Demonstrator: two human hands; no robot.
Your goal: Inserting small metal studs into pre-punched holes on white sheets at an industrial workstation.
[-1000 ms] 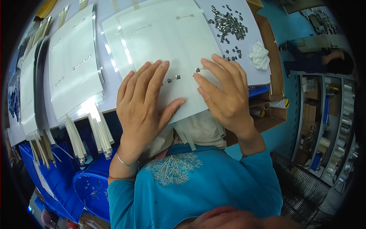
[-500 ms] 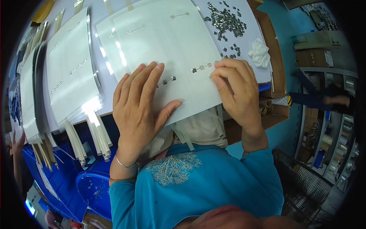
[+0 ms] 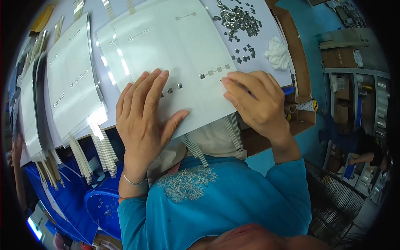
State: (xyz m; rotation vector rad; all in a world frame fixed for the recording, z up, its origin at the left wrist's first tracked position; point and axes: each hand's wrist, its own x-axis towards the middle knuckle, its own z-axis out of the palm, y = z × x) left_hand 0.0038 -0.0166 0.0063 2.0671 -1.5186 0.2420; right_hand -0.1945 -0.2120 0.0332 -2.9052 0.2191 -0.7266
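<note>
White sheet (image 3: 187, 46) overhangs the near side of the table (image 3: 266, 27), seemingly steadied by the open left hand (image 3: 143, 106); the right hand (image 3: 258, 102) curls, grip unclear, metal pieces (image 3: 239, 21) heaped handily far right.

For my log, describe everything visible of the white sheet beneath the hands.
The white plastic-looking rectangular sheet lies askew over the pale table, bearing rows of square grey pads, some under dark metallic pieces. Pale strips jut past its near edge. The left hand rests on it; the right hand overlaps its edge.
</note>
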